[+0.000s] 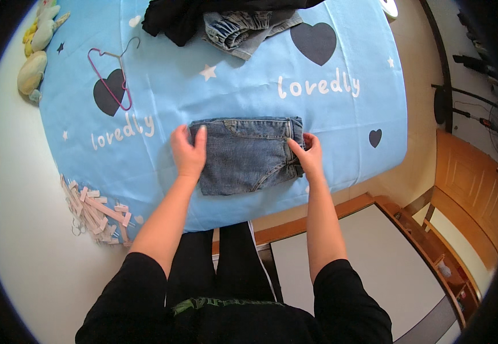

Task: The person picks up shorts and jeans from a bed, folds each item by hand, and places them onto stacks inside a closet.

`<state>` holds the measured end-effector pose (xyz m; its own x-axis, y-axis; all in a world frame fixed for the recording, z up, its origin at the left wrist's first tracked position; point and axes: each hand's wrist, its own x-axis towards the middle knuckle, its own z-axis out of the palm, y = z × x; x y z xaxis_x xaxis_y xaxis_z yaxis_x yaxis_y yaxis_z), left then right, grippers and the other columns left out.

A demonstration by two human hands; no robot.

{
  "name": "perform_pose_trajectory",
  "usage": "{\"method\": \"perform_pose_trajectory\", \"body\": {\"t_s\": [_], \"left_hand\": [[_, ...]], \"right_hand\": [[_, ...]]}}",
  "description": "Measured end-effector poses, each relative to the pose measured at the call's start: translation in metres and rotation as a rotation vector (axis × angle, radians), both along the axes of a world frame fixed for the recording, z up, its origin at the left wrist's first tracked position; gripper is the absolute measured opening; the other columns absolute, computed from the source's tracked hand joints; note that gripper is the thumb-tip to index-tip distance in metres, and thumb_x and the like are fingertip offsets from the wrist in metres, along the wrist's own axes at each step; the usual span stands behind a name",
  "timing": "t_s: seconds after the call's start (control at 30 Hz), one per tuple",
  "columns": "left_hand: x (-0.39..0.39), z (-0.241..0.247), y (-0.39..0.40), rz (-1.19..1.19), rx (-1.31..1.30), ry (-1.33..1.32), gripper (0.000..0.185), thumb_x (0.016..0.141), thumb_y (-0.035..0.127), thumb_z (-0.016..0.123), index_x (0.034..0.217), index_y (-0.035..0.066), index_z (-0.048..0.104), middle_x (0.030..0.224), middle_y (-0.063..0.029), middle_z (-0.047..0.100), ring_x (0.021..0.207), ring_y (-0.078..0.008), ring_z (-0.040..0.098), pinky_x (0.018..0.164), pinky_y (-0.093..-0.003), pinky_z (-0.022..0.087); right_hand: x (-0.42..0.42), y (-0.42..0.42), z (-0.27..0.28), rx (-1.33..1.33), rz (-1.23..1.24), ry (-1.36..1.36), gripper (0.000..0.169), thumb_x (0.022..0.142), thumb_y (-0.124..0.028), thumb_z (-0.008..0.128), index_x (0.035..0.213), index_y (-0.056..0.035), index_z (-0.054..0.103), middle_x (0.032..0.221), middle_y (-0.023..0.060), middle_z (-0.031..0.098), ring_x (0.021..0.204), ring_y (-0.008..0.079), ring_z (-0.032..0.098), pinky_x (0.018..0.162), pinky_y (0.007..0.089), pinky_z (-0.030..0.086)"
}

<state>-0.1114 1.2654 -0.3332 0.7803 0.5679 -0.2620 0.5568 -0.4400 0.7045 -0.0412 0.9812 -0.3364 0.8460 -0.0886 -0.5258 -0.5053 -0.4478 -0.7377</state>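
A folded pair of blue denim jeans lies on the light blue bed sheet in front of me. Its waistband end points right. My left hand grips the left edge, thumb on top and fingers partly hidden beyond the cloth. At the other end, my right hand holds the waistband with the thumb on top, its fingers partly hidden behind the edge. Both hands are low over the bed, and the bundle appears to rest on the sheet.
At the far side lie a black garment and another folded denim garment. A pink wire hanger is on the left. Several pale pink clip hangers are piled at the near left corner, and plush toys line the far left edge.
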Motion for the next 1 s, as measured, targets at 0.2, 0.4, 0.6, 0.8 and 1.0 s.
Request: {"method": "perform_pose_trajectory", "body": {"t_s": [0.2, 0.4, 0.6, 0.8, 1.0], "left_hand": [[-0.034, 0.002, -0.002, 0.263, -0.924, 0.141, 0.061, 0.071, 0.036, 0.069, 0.111, -0.004, 0.046, 0.104, -0.0104, 0.054, 0.093, -0.0193, 0.052, 0.082, -0.0312, 0.041], [-0.081, 0.033, 0.018, 0.124, -0.889, 0.254, 0.055, 0.071, 0.030, 0.069, 0.109, -0.004, 0.048, 0.104, -0.0124, 0.055, 0.093, -0.0203, 0.053, 0.081, -0.0311, 0.043], [-0.174, 0.110, 0.062, 0.098, -0.973, 0.447, 0.050, 0.070, 0.024, 0.071, 0.106, -0.003, 0.050, 0.100, -0.0113, 0.057, 0.089, -0.0185, 0.055, 0.078, -0.0313, 0.044], [-0.137, 0.216, 0.111, -0.554, -1.030, 0.171, 0.047, 0.060, 0.001, 0.074, 0.102, 0.001, 0.053, 0.097, -0.0055, 0.058, 0.090, -0.0164, 0.054, 0.078, -0.0298, 0.044], [-0.069, 0.351, 0.047, -1.280, -1.128, -0.300, 0.038, 0.067, 0.015, 0.069, 0.098, -0.002, 0.054, 0.100, -0.0141, 0.057, 0.100, -0.0255, 0.052, 0.095, -0.0413, 0.035]], "right_hand": [[0.007, -0.006, 0.021, 0.216, 0.068, 0.354, 0.071, 0.062, -0.033, 0.075, 0.114, 0.0062, 0.045, 0.102, 0.0136, 0.056, 0.090, 0.0179, 0.054, 0.080, 0.0292, 0.043], [-0.096, 0.018, 0.030, 0.166, -0.120, 0.410, 0.060, 0.065, -0.035, 0.073, 0.101, 0.0083, 0.054, 0.092, 0.0123, 0.059, 0.080, 0.0177, 0.057, 0.070, 0.0295, 0.046], [-0.242, 0.052, 0.112, 0.331, -0.300, 0.432, 0.058, 0.062, -0.029, 0.076, 0.104, 0.0036, 0.053, 0.089, 0.0095, 0.060, 0.078, 0.0151, 0.057, 0.071, 0.0287, 0.046], [-0.305, 0.081, 0.287, 0.379, -0.285, -0.277, 0.055, 0.058, -0.009, 0.078, 0.106, -0.0038, 0.051, 0.100, 0.0058, 0.057, 0.090, 0.0147, 0.054, 0.080, 0.0288, 0.043], [-0.375, 0.078, 0.411, 0.233, -0.216, -0.901, 0.036, 0.067, -0.001, 0.069, 0.098, -0.0051, 0.050, 0.109, 0.0130, 0.056, 0.103, 0.0265, 0.052, 0.087, 0.0362, 0.041]]}}
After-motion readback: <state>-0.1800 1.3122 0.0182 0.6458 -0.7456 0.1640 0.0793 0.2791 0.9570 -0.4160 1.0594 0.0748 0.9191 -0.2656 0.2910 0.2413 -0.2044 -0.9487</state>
